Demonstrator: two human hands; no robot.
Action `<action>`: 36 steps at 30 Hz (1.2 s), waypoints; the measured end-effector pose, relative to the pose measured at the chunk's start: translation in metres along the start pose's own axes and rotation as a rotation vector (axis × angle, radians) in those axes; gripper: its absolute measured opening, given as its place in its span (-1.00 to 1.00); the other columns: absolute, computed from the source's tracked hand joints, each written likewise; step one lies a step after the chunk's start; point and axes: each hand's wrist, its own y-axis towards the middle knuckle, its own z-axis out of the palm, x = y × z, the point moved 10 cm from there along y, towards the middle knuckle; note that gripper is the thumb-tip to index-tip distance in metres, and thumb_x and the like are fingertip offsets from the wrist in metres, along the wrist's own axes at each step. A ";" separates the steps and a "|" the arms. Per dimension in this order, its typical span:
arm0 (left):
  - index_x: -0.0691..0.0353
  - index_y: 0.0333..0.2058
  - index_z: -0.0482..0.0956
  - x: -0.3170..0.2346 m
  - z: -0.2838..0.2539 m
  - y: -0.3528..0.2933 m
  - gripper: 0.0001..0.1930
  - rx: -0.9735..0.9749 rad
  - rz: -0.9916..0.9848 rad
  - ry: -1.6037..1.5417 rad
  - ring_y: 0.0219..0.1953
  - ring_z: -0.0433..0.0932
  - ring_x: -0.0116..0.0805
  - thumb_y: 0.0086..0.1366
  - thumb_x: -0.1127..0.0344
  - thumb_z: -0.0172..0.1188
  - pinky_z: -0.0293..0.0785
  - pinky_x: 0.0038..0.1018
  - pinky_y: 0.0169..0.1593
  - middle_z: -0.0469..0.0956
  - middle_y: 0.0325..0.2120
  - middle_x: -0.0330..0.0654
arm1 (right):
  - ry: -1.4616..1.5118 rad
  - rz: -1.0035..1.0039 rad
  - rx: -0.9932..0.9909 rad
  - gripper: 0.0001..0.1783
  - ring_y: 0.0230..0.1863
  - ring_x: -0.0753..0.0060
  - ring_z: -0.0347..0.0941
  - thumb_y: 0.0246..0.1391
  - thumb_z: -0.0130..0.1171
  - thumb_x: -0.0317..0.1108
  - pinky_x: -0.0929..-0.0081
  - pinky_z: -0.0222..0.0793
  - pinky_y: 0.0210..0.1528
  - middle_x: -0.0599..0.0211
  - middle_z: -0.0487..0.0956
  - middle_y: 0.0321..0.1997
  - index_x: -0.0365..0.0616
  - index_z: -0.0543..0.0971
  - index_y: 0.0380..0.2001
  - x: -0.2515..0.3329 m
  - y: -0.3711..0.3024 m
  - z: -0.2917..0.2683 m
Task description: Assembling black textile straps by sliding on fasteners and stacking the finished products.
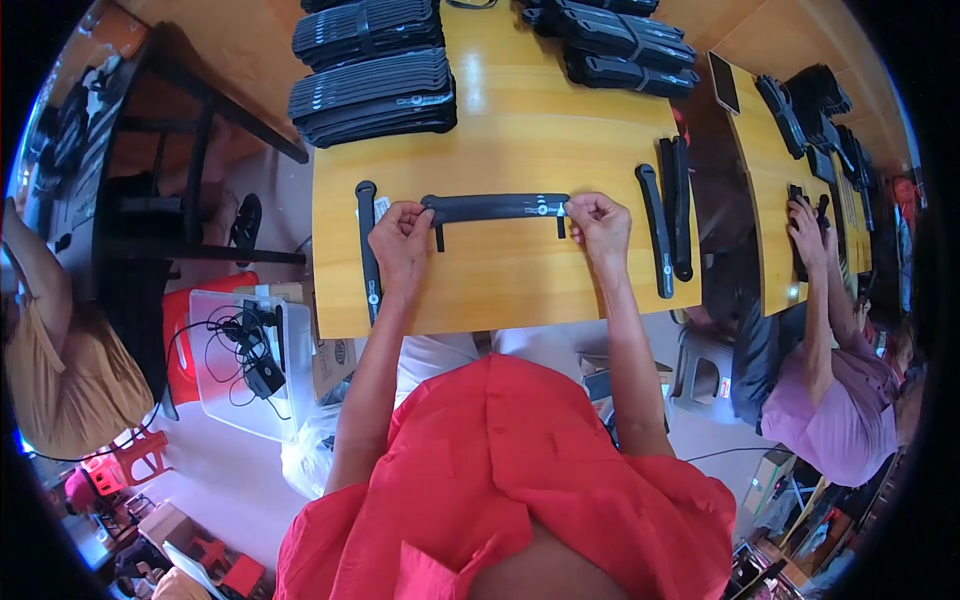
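A flat black strap (495, 207) with rounded left end and small white print lies level across the yellow table. Two short black tabs point toward me from its lower edge, one near each end. My left hand (402, 240) is closed, thumb and fingers pinching the strap's left end. At its right end, my right hand (602, 228) is closed in a similar pinch. A like black strap (369, 255) lies lengthwise just left of my left hand, over a small white paper. Right of my right hand lie another strap (655, 230) and darker black strips (680, 205).
Bundled black straps are stacked at the table's far left (375, 95) and far right (630, 50). A clear plastic bin (215, 370) with cables stands on the floor at left. A person (830, 390) handles a dark piece at the right-hand table; another person sits at left.
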 end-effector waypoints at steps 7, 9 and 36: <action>0.37 -0.45 0.51 -0.003 0.000 0.001 -0.92 -0.006 -0.012 0.013 -0.71 0.35 -0.64 0.08 0.48 0.20 0.27 -0.66 -0.67 0.46 -0.67 -0.29 | -0.029 -0.001 0.001 -0.92 -0.73 0.72 0.28 -0.10 0.24 -0.51 0.75 0.19 -0.75 0.46 0.44 -0.69 -0.28 0.54 -0.50 0.002 0.001 -0.001; 0.37 -0.45 0.51 -0.001 0.000 0.002 -0.92 -0.005 -0.001 -0.006 -0.71 0.36 -0.64 0.08 0.48 0.20 0.27 -0.66 -0.68 0.46 -0.67 -0.29 | -0.036 0.011 -0.004 -0.92 -0.73 0.72 0.28 -0.09 0.24 -0.51 0.75 0.19 -0.75 0.46 0.44 -0.69 -0.28 0.54 -0.50 0.000 0.001 -0.001; 0.40 -0.45 0.51 0.002 0.001 0.005 -0.88 -0.017 -0.012 0.045 -0.70 0.38 -0.56 0.06 0.46 0.22 0.32 -0.62 -0.62 0.47 -0.68 -0.22 | -0.039 -0.003 -0.011 -0.94 -0.74 0.71 0.28 -0.09 0.22 -0.52 0.75 0.20 -0.75 0.46 0.44 -0.68 -0.28 0.54 -0.51 -0.001 0.001 -0.001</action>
